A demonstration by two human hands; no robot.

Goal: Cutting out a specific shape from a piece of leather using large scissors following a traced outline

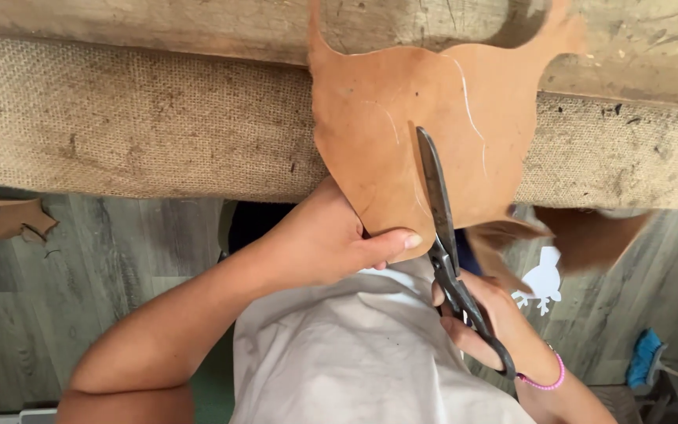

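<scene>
Looking down through the head camera, we take the burlap-covered bench edge (143,133) as our landmark. Our tan leather piece (402,118) lies across it and hangs off its near side, over our white apron (355,353). It is smooth, matte and irregular in outline, with pointed tabs at its far corners and faint pale guide lines curving across its face.

Our left hand (323,239) pinches the leather's lower edge just below the bench, thumb on top and fingers hidden beneath, most likely to keep the sheet taut and flat for the blades. Our right hand (484,322) (a pink bead bracelet (547,381) circles its wrist) is closed through the loops of dark iron scissors (441,228). The long blades point toward the bench and look nearly closed, though the angle makes that hard to judge; they sit on the leather beside one pale line.

A cut strip (504,235) curls away right of the scissors. Beneath the bench, grey plank floor (119,259) shows leather scraps (9,216) to the left and a white paper cut-out (543,279) to the right.
</scene>
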